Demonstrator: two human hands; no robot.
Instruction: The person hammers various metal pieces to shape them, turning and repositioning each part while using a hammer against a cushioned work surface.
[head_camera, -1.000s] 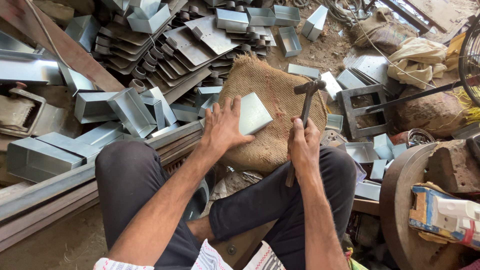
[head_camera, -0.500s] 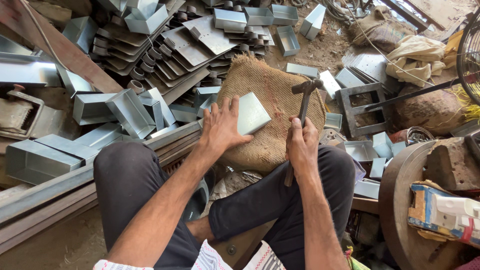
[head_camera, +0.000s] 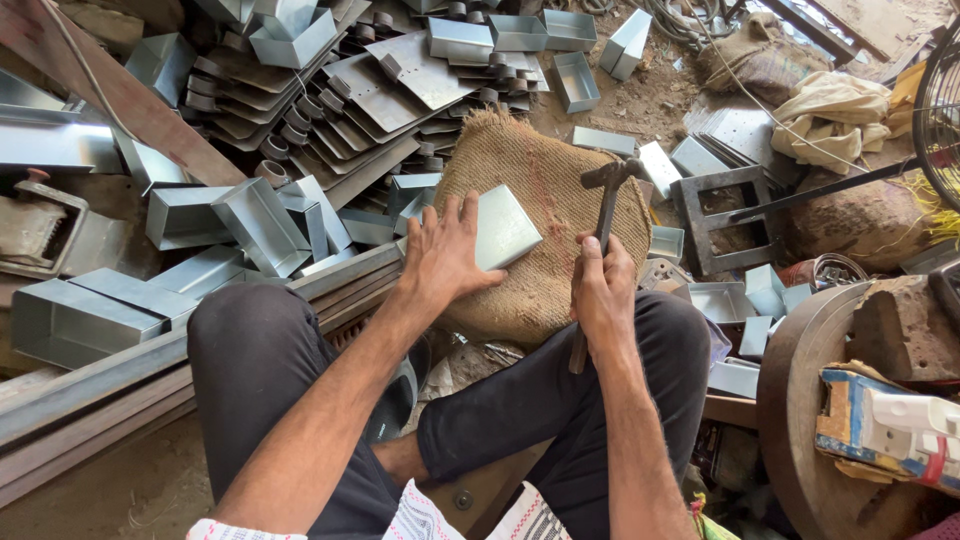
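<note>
My left hand presses flat on a small folded sheet-metal box that lies on a burlap-covered block in front of my knees. My right hand grips the wooden handle of a hammer. The hammer head is raised just right of the box, above the burlap. Both hands sit close together, the box between them.
Heaps of folded metal boxes and flat cut sheets lie at left and behind. A steel rail runs along the left. A square metal frame, a round wooden block and cloth bundles stand right.
The hammer head has shifted slightly up and down over the burlap. My left hand stays on the metal box, which has barely moved.
</note>
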